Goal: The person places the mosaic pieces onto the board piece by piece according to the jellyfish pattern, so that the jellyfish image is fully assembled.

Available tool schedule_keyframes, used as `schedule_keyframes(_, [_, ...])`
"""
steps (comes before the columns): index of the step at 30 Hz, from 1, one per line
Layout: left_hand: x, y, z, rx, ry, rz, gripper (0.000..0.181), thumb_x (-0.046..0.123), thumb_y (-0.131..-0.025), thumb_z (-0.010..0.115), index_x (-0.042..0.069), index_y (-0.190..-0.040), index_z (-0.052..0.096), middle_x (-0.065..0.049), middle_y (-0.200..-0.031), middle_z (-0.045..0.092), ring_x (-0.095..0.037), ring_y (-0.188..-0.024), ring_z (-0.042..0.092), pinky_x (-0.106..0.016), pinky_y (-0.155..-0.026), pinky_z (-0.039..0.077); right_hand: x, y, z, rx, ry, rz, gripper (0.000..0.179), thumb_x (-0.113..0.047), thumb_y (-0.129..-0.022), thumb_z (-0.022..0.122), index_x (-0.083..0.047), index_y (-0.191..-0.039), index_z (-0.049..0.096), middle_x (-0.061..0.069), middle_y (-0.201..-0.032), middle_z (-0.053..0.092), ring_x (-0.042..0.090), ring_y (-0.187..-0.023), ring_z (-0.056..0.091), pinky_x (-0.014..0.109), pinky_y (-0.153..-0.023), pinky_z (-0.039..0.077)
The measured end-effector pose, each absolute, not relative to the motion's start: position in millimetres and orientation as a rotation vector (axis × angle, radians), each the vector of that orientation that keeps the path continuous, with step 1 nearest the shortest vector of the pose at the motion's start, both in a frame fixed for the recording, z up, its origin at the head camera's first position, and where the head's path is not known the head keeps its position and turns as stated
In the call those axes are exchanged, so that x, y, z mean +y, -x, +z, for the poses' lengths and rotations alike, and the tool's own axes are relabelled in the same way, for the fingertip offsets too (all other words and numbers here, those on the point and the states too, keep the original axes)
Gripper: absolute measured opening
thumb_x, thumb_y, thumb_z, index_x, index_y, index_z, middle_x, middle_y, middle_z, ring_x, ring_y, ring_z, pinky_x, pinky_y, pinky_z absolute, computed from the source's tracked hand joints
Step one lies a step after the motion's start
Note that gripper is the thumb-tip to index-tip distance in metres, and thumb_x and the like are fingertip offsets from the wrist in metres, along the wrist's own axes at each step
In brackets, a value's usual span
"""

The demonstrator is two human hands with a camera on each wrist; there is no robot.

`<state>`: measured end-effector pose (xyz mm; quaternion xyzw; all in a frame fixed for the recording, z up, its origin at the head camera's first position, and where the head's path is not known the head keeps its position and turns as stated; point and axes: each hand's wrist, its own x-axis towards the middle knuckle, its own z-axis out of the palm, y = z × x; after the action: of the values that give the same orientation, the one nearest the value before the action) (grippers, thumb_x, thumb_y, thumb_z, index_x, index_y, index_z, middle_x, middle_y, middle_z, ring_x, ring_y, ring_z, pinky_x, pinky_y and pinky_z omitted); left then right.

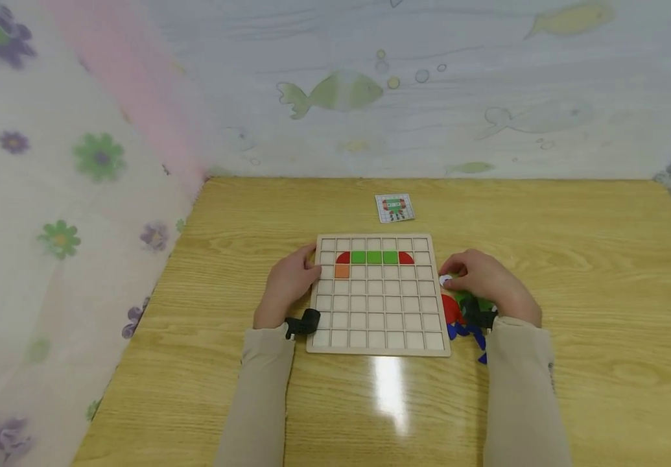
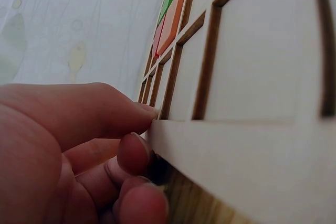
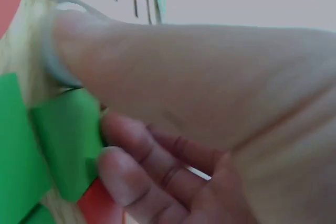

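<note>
A wooden grid board [image 1: 375, 322] lies flat on the table. Its upper part carries three green squares [image 1: 374, 257] in a row, a red quarter-round piece [image 1: 343, 258] at one end and a second red quarter-round piece [image 1: 406, 258] at the other, with an orange square [image 1: 342, 271] below the left one. My left hand [image 1: 290, 284] grips the board's left edge, thumb on top and fingers against the side. Just off the right edge, my right hand [image 1: 489, 282] pinches a white round piece [image 1: 445, 280] with a dark spot, partly hidden under the thumb in the right wrist view.
Loose pieces lie right of the board, partly under the right wrist: red pieces [image 1: 450, 309], green pieces [image 3: 71, 140] and several blue ones [image 1: 478, 337]. A small picture card [image 1: 395, 208] lies beyond the board. A patterned wall [image 1: 428, 130] closes off the table's far side.
</note>
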<state>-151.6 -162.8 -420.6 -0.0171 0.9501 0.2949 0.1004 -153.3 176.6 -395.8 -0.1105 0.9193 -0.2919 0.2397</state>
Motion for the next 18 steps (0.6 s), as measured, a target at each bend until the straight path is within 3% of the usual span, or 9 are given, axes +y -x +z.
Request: schedule_keyframes(18, [-163.0,151.8,-421.0,2.819,0.039,0.865,0.052,0.026,-0.084,0.051,0.018,-0.135,0.041,0.005,-0.075,0.052,-0.015,-0.065,0.046,-0.028,-0.061,0.035,176.5,152.8,-397.0,2.552,0.213,-0.894,0.020,-0.024,-0.085,0.060,-0.009,-0.098,0.056,0.007,-0.093,0.054,0.024,-0.083,0.047,0.034,-0.071,0.039])
